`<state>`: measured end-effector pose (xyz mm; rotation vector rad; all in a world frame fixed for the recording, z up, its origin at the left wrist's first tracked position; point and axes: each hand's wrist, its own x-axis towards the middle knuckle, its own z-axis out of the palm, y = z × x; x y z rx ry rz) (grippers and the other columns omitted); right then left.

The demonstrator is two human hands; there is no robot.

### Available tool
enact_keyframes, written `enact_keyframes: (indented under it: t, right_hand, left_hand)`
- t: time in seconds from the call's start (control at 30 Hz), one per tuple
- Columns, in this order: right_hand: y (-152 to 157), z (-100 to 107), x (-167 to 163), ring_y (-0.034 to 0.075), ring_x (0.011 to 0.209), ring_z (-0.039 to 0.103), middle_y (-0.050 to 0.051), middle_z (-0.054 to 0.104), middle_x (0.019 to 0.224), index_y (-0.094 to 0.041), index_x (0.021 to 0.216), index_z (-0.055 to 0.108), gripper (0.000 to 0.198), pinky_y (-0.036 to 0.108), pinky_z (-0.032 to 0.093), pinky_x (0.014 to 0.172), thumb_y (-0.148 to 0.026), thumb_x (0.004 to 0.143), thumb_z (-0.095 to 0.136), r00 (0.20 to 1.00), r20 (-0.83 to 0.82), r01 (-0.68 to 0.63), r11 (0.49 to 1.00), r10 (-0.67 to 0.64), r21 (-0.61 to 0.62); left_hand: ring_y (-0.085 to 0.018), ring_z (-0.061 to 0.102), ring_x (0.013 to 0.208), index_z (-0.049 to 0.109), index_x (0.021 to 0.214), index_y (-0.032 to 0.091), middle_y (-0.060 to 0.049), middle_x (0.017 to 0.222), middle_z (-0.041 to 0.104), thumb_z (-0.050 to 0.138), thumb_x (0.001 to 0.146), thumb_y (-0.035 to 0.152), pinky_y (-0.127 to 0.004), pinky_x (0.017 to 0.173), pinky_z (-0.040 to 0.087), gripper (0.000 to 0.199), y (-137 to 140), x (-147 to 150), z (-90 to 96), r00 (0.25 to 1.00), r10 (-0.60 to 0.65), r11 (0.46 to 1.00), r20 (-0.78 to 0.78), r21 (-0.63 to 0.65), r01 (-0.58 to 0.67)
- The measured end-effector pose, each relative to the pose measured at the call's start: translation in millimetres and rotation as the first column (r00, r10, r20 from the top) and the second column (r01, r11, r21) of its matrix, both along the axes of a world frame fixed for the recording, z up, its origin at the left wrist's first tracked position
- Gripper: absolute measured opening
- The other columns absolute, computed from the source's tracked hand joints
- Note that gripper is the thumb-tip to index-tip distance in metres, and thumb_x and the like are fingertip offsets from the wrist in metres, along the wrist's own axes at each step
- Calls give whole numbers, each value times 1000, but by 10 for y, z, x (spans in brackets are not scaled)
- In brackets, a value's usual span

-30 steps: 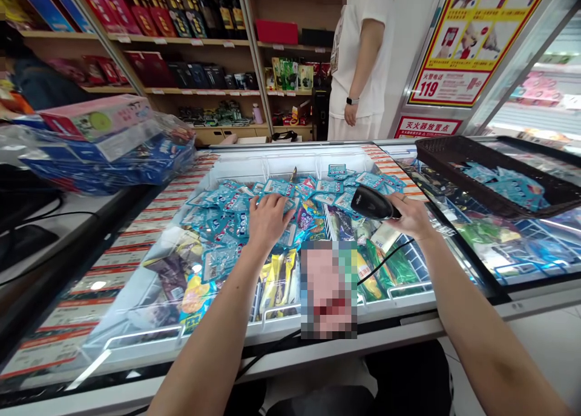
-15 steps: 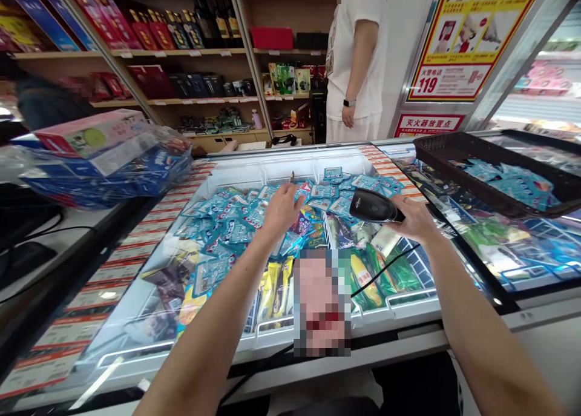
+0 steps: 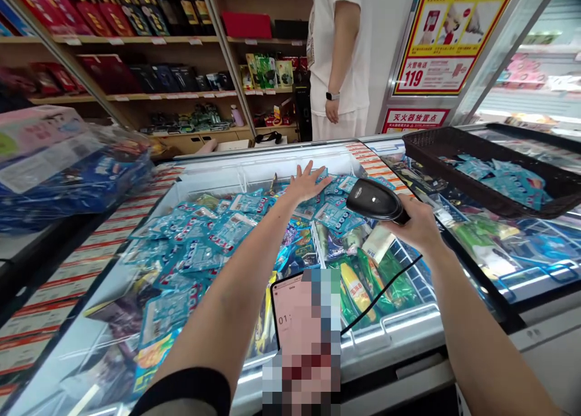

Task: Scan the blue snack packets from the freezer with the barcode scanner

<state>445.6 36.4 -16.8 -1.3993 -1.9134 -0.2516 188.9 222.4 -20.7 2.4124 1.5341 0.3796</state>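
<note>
My left hand [image 3: 307,183] reaches over a spread of teal plastic packets [image 3: 233,231], its fingers apart and nothing held. It is over the packets at the far side of the display freezer [image 3: 200,183]; I cannot tell whether it touches them. My right hand [image 3: 421,222] is wrapped around the handle of a black barcode scanner [image 3: 376,199], whose head points left over the packets. A black cable [image 3: 385,292] runs below it. A phone [image 3: 285,322], partly blurred out, is near the front edge.
Right of me, a dark brown basket [image 3: 422,152] holds more teal packets. Wrapped boxes [image 3: 68,186] are stacked at left. Frozen goods in green wrappers [image 3: 351,283] lie nearer me. Beyond the freezer stands a person in white [image 3: 338,59], beside shelves [image 3: 154,40] of bottles and boxes.
My left hand has moved right and slightly away from me, and its fingers have spread. My right hand keeps hold of the scanner. The view has shifted to the right and closer.
</note>
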Motion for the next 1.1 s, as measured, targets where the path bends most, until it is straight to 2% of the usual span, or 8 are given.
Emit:
enact_keyframes:
  t: [0.17, 0.3, 0.47, 0.67, 0.8, 0.87, 0.97, 1.1]
  right_hand:
    - [3, 45, -20, 22, 73, 62, 3, 64, 79, -24, 88, 57, 22, 30, 45, 62, -36, 71, 63, 1000, 5, -25, 1000, 25, -3]
    - [-20, 59, -71, 22, 73, 62, 3, 64, 79, -23, 89, 58, 22, 30, 44, 61, -38, 72, 62, 998, 46, -34, 999, 36, -37]
    - [-60, 21, -173, 21, 81, 64, 5, 68, 89, -23, 98, 60, 26, 29, 44, 64, -36, 76, 60, 979, 160, -113, 991, 124, -75]
    - [-62, -52, -227, 20, 78, 64, 3, 69, 93, -23, 99, 62, 27, 28, 43, 62, -35, 75, 62, 955, 241, -150, 982, 175, -118]
    - [-48, -96, -218, 20, 79, 64, 4, 69, 93, -22, 101, 62, 28, 28, 43, 63, -36, 76, 61, 952, 237, -173, 980, 192, -98]
    - [-49, -106, -224, 21, 77, 64, 3, 69, 91, -22, 100, 61, 28, 29, 43, 63, -37, 76, 61, 956, 231, -167, 983, 181, -78]
    - [-68, -81, -277, 22, 77, 63, 3, 68, 86, -22, 96, 62, 27, 29, 43, 62, -37, 74, 62, 963, 226, -137, 989, 146, -55]
    - [-116, 61, -436, 22, 78, 63, 3, 68, 86, -22, 95, 63, 26, 28, 40, 60, -36, 73, 62, 960, 249, -112, 991, 127, -74]
  left_hand:
    - [-39, 11, 143, 32, 145, 37, -2, 158, 18, 25, 82, 74, -67, 109, 9, 73, 161, 107, -136, 989, -93, 994, -113, -61, 86]
    - [-32, 19, 143, 37, 143, 33, -5, 155, 25, 27, 85, 69, -55, 113, 17, 69, -103, 19, -155, 976, -190, 982, -104, -5, 191]
    - [-28, 20, 143, 38, 143, 29, -5, 154, 28, 28, 89, 62, -47, 116, 14, 64, -531, -101, -196, 966, -240, 969, -101, 36, 244]
    - [-26, 18, 144, 36, 144, 30, -3, 155, 26, 24, 92, 58, -47, 116, 14, 61, -786, -169, -251, 976, -217, 976, -29, -2, 217]
    - [-20, 25, 142, 40, 142, 24, -4, 152, 33, 23, 94, 52, -37, 116, 21, 58, -975, -392, -89, 969, -153, 987, 195, 77, 141]
    - [-19, 39, 134, 48, 136, 23, -5, 143, 47, 29, 94, 46, -36, 112, 30, 51, -1113, -575, 9, 960, -96, 989, 264, 132, 63]
    - [-20, 54, 119, 58, 124, 20, -7, 128, 60, 36, 93, 36, -35, 102, 42, 42, -1356, -840, 114, 967, -30, 991, 255, 130, -4]
    - [-23, 56, 117, 58, 125, 19, -8, 129, 60, 39, 91, 41, -37, 100, 42, 44, -1609, -998, 152, 985, 3, 994, 172, 111, -23]
